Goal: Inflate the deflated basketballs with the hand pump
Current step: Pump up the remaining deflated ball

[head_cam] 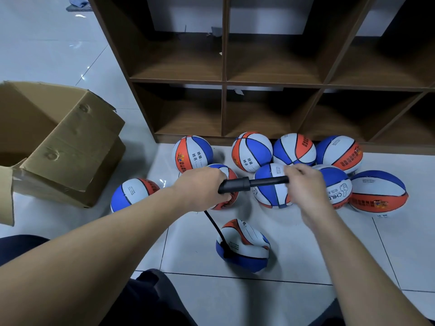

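I am gripping the pump (237, 185) with both hands, held level above the floor (294, 250).

Risks, left to right:
- My left hand (200, 187) is wrapping its fingers round the black barrel. If this hold is slipping while I am stroking, the barrel is likely twisting and dragging the hose (215, 228).
- The thin black hose is running down from the barrel to the limp ball (243, 245), which is lying on the tile just in front of my knees. A sideways tug is likely bending the needle or pulling it out of the valve; I cannot tell how deep it is sitting.
- The limp ball is resting unsecured, so it may be rolling and straining the joint.
- My right hand (303, 182) is closing its fingers round the handle end of the rod, with the rod partly drawn out. Pushing off-axis is likely binding the rod in the barrel.

Materials and shapes, left to right:
- The cardboard box (68, 147) is standing open, with creased, dented walls.
- The pump is looking like smooth matte plastic, a thick cylinder stepping down to a thin rod.
- The limp ball is sagging and folded in, with a pebbled rubbery skin in red, white and blue panels.
- The round balls (339, 154) are clustering along the foot of the shelf (224, 85), looking full and firm.
- The shelf is dark wood-grain board in square compartments; the floor is glossy pale tile.
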